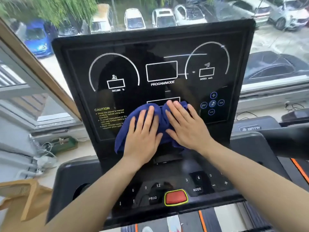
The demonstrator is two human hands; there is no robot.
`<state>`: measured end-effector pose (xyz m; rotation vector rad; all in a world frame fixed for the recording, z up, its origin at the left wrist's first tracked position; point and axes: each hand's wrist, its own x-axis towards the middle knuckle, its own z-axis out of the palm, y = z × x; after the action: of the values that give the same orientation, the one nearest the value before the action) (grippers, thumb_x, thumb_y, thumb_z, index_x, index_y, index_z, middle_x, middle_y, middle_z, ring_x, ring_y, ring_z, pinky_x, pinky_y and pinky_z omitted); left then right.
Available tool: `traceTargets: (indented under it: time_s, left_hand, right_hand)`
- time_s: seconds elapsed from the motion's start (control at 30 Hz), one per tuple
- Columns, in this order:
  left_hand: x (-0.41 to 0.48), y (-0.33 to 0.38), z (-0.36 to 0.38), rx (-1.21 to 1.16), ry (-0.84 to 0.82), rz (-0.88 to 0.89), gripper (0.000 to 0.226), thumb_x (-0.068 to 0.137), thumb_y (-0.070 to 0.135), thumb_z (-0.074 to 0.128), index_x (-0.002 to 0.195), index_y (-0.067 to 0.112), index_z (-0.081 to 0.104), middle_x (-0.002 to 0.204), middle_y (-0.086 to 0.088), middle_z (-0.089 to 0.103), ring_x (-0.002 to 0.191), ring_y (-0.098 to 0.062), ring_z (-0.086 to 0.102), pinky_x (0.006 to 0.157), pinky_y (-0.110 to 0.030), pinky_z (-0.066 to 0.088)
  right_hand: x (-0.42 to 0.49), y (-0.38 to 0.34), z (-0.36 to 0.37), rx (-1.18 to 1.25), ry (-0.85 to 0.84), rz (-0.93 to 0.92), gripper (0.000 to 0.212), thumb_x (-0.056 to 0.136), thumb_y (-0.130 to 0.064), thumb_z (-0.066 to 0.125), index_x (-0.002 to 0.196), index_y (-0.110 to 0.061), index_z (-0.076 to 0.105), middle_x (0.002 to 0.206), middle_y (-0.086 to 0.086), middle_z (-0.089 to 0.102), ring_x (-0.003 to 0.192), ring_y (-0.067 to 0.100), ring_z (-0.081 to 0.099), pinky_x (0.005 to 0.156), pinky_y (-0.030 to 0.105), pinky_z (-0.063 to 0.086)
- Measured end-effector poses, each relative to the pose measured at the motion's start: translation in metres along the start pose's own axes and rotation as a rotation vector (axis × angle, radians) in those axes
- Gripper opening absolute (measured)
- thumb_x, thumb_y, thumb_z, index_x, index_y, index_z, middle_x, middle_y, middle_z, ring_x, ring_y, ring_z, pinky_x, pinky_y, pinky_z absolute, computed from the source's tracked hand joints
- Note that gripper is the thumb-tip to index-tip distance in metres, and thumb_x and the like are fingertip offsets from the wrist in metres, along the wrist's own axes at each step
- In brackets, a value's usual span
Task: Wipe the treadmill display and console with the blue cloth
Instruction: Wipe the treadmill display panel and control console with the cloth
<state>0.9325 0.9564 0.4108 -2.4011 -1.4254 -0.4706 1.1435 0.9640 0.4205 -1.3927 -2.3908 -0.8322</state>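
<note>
The black treadmill display [155, 52] stands upright in front of me, with white dial outlines and a PROGAM/MODE box. A bunched blue cloth [124, 133] lies against its lower middle, over part of the yellow caution text. My left hand [142, 136] presses flat on the cloth's left side, fingers spread. My right hand [185, 126] presses flat on its right side, fingertips reaching the lower white box. Below lies the black console [167, 174] with number keys, PROG and MODE labels and a red stop button [175, 197].
Blue round media buttons [212, 103] sit right of my hands. A window behind the display looks onto parked cars. A sill with cables and a green item [63, 144] runs on the left. A second treadmill's handle [284, 141] is on the right.
</note>
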Motion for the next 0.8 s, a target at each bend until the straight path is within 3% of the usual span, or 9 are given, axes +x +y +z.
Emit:
traceTargets:
  time_s: [0.07, 0.2, 0.33, 0.47, 0.53, 0.6, 0.67, 0.8]
  left_hand:
    - [0.032, 0.008, -0.011, 0.023, 0.029, 0.051, 0.079, 0.100, 0.042, 0.044, 0.156, 0.010, -0.001, 0.166, -0.010, 0.005, 0.151, -0.032, 0.011, 0.122, -0.047, 0.002]
    - [0.126, 0.050, -0.035, 0.014, 0.144, 0.100, 0.069, 0.102, 0.041, 0.041, 0.159, 0.012, 0.013, 0.168, -0.009, 0.011, 0.153, -0.029, 0.012, 0.123, -0.045, 0.002]
    - [0.147, 0.109, -0.021, 0.012, 0.126, 0.204, 0.069, 0.104, 0.042, 0.038, 0.159, 0.012, 0.010, 0.168, -0.008, 0.009, 0.154, -0.027, 0.012, 0.123, -0.044, -0.001]
    - [0.087, 0.118, 0.007, 0.112, -0.010, 0.418, 0.067, 0.106, 0.041, 0.035, 0.159, 0.011, 0.009, 0.168, -0.005, 0.002, 0.154, -0.024, 0.014, 0.122, -0.042, -0.009]
    - [0.081, 0.107, 0.009, 0.161, -0.027, 0.459, 0.067, 0.106, 0.041, 0.033, 0.160, 0.011, 0.005, 0.166, -0.005, -0.004, 0.154, -0.023, 0.012, 0.121, -0.042, -0.014]
    - [0.107, 0.093, -0.006, 0.164, 0.026, 0.405, 0.066, 0.106, 0.041, 0.032, 0.160, 0.013, 0.006, 0.168, -0.004, 0.001, 0.154, -0.022, 0.012, 0.123, -0.042, -0.004]
    - [0.150, 0.078, -0.035, 0.137, 0.142, 0.295, 0.064, 0.105, 0.040, 0.031, 0.160, 0.014, 0.010, 0.168, -0.004, 0.008, 0.154, -0.022, 0.014, 0.124, -0.042, 0.007]
    - [0.201, 0.037, -0.082, 0.083, 0.194, 0.154, 0.061, 0.106, 0.036, 0.026, 0.160, 0.014, 0.009, 0.168, -0.006, 0.008, 0.155, -0.024, 0.008, 0.123, -0.043, 0.001]
  right_hand:
    - [0.007, 0.026, -0.006, -0.023, 0.022, 0.043, 0.076, 0.102, -0.049, 0.040, 0.158, -0.008, 0.008, 0.165, 0.011, 0.008, 0.153, 0.027, 0.017, 0.125, 0.045, 0.004]
    - [0.011, 0.094, -0.015, -0.028, 0.047, 0.416, 0.077, 0.101, -0.049, 0.040, 0.158, -0.001, 0.018, 0.167, 0.019, 0.016, 0.153, 0.033, 0.015, 0.124, 0.047, 0.001]
    - [-0.036, 0.106, 0.000, 0.085, -0.013, 0.646, 0.075, 0.102, -0.044, 0.036, 0.158, 0.003, 0.019, 0.165, 0.026, 0.015, 0.153, 0.034, 0.007, 0.124, 0.042, -0.007]
    - [-0.094, 0.070, 0.016, 0.097, -0.168, 0.607, 0.075, 0.100, -0.046, 0.031, 0.157, 0.002, 0.025, 0.163, 0.029, 0.017, 0.150, 0.038, 0.008, 0.122, 0.050, 0.004]
    - [-0.092, 0.067, 0.013, 0.103, -0.148, 0.560, 0.074, 0.097, -0.044, 0.035, 0.157, -0.003, 0.021, 0.163, 0.027, 0.018, 0.149, 0.038, 0.010, 0.119, 0.054, 0.011]
    - [-0.061, 0.080, 0.001, 0.143, -0.059, 0.568, 0.075, 0.098, -0.043, 0.039, 0.158, -0.006, 0.012, 0.163, 0.027, 0.017, 0.150, 0.038, 0.009, 0.120, 0.052, 0.008]
    - [-0.008, 0.102, -0.018, 0.163, 0.045, 0.622, 0.073, 0.100, -0.039, 0.040, 0.159, -0.004, 0.016, 0.164, 0.030, 0.013, 0.153, 0.041, 0.008, 0.123, 0.049, 0.004]
    - [0.090, 0.125, -0.052, 0.140, 0.152, 0.655, 0.072, 0.101, -0.036, 0.039, 0.158, 0.001, 0.019, 0.166, 0.027, 0.011, 0.154, 0.042, 0.009, 0.126, 0.049, 0.006]
